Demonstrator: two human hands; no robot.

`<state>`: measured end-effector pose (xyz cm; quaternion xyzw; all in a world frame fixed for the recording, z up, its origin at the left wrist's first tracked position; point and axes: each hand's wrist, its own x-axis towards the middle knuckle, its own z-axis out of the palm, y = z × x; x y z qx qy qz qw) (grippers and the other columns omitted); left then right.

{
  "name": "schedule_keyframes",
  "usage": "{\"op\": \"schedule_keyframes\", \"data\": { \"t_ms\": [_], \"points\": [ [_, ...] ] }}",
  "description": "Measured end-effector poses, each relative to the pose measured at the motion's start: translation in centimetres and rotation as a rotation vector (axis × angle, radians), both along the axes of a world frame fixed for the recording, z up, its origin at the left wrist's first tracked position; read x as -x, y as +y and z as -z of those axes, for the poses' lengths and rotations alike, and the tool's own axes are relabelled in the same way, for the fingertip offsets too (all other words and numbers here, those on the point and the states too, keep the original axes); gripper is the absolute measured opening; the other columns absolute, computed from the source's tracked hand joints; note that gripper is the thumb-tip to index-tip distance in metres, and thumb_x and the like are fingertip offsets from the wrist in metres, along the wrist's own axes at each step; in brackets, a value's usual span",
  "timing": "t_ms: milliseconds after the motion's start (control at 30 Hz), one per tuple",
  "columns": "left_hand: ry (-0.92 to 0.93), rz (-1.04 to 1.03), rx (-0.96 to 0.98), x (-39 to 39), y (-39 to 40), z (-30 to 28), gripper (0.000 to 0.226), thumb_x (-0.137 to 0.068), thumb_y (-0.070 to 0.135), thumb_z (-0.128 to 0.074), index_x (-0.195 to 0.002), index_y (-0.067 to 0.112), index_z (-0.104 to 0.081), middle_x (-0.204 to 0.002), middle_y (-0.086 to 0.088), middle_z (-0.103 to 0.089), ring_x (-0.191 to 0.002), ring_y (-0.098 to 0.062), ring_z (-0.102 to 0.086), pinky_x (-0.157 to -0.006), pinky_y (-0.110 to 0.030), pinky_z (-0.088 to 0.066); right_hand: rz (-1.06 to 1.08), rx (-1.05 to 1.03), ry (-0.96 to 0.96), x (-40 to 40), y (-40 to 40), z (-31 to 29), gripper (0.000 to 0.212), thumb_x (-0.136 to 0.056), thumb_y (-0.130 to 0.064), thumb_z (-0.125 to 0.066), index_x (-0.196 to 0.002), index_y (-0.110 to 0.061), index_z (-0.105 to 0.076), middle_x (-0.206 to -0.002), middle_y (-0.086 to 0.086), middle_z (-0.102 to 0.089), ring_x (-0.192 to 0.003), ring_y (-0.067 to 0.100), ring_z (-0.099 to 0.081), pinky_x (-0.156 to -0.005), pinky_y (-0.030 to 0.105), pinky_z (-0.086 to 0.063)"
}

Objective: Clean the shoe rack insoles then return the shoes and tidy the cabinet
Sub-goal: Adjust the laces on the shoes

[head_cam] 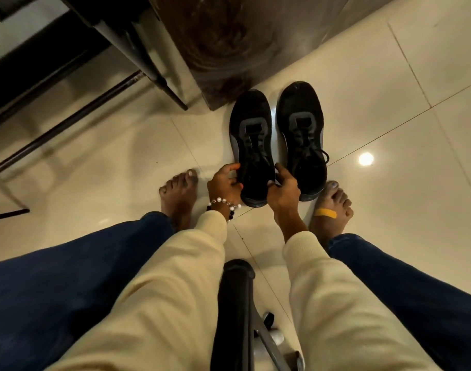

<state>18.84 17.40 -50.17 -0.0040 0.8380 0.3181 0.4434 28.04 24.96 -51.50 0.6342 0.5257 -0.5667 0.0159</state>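
While both of my hands close on the heel end of the left shoe (251, 145), I can see the grip plainly: my left hand (225, 184) curls round its left side at the collar, thumb up against the edge, and my right hand (282, 188) pinches its right side, fingers hooked over the rim of the opening. The shoe sits flat on the floor (389, 84), toe pointing far, heel near me. Its opening is dark; I cannot tell whether an insole lies inside.

Just right of it stands the right shoe (301, 137), parallel, a narrow strip of tile between the two. Nothing grips that one; its lace trails out to the right. Both are black with grey panels round the laces.

My bare feet bracket the pair: the left foot (178, 194) just left of my left hand, the right foot (333, 207) touching or nearly touching the right shoe's heel, a yellow plaster (325, 213) across it. A bead bracelet (223, 204) sits on my left wrist above the cream sleeve (175, 277).

Far of the shoe toes, a dark cabinet (215, 44) comes down to the floor, its corner just beyond the left shoe's toe. To the right, open tile runs wide, with a lamp's reflection on it. To the left, a dark rail (68, 121) crosses the tile on a slant. Near me, between my arms, a black post (235, 303) rises.
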Motion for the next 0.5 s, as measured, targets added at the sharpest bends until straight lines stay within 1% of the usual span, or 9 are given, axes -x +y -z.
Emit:
{"op": "schedule_keyframes", "data": {
  "t_ms": [67,100,167,267,367,433,500],
  "points": [
    [-0.094,-0.029,-0.036,0.2,-0.1,0.1,0.059,-0.083,-0.018,-0.052,-0.134,0.012,-0.054,-0.128,-0.014,-0.061,-0.119,-0.024,-0.058,-0.099,-0.039,-0.050,-0.005,0.007,-0.004,0.1,-0.2,-0.2,0.053,-0.093,0.002,-0.048,-0.142,-0.018,-0.039,-0.140,0.009,-0.048,-0.130,0.028,-0.046,-0.105,0.045,-0.042],
    [-0.132,-0.037,-0.041,0.3,-0.1,0.0,0.062,-0.083,-0.018,-0.051,-0.137,0.012,-0.051,-0.133,-0.013,-0.058,-0.124,-0.024,-0.054,-0.103,-0.042,-0.047,-0.025,0.004,-0.008,0.2,-0.2,-0.4,0.054,-0.093,0.002,-0.048,-0.143,-0.017,-0.038,-0.139,0.010,-0.049,-0.129,0.029,-0.047,-0.104,0.045,-0.043],
    [-0.188,0.013,-0.036,0.5,0.1,-0.4,0.066,-0.084,-0.016,-0.051,-0.143,0.014,-0.044,-0.140,-0.011,-0.052,-0.130,-0.024,-0.049,-0.107,-0.041,-0.043,-0.086,-0.022,-0.037,0.4,-0.3,-1.0,0.053,-0.092,0.002,-0.048,-0.142,-0.014,-0.038,-0.136,0.013,-0.050,-0.127,0.032,-0.048,-0.103,0.045,-0.045],
    [-0.204,0.149,0.028,0.4,0.6,-1.3,0.066,-0.086,-0.003,-0.057,-0.147,0.016,-0.037,-0.143,-0.008,-0.050,-0.131,-0.025,-0.048,-0.110,-0.037,-0.039,-0.184,-0.079,-0.102,0.7,-0.2,-2.3,0.047,-0.091,0.000,-0.048,-0.138,-0.008,-0.042,-0.130,0.019,-0.053,-0.123,0.036,-0.049,-0.103,0.044,-0.045],
    [-0.148,0.253,0.103,0.6,1.1,-3.5,0.060,-0.085,0.008,-0.064,-0.142,0.017,-0.045,-0.137,-0.009,-0.055,-0.125,-0.026,-0.053,-0.108,-0.033,-0.041,-0.267,-0.125,-0.117,0.9,0.4,-4.6,0.042,-0.092,-0.002,-0.049,-0.133,-0.004,-0.047,-0.126,0.019,-0.057,-0.119,0.035,-0.053,-0.102,0.038,-0.044],
    [-0.079,0.331,0.119,0.8,1.5,-5.5,0.051,-0.087,0.012,-0.064,-0.136,0.016,-0.053,-0.131,-0.009,-0.060,-0.122,-0.025,-0.055,-0.107,-0.029,-0.041,-0.322,-0.151,-0.122,1.1,1.0,-6.6,0.039,-0.092,-0.004,-0.050,-0.131,-0.003,-0.049,-0.125,0.019,-0.058,-0.117,0.033,-0.055,-0.100,0.035,-0.044],
    [0.011,0.386,0.120,1.1,1.8,-8.1,0.041,-0.088,0.014,-0.062,-0.130,0.015,-0.059,-0.127,-0.010,-0.063,-0.120,-0.025,-0.056,-0.106,-0.029,-0.041,-0.374,-0.189,-0.115,1.1,1.5,-9.0,0.036,-0.092,-0.005,-0.051,-0.128,-0.002,-0.053,-0.122,0.018,-0.061,-0.114,0.032,-0.057,-0.099,0.033,-0.044]
  ]
}}
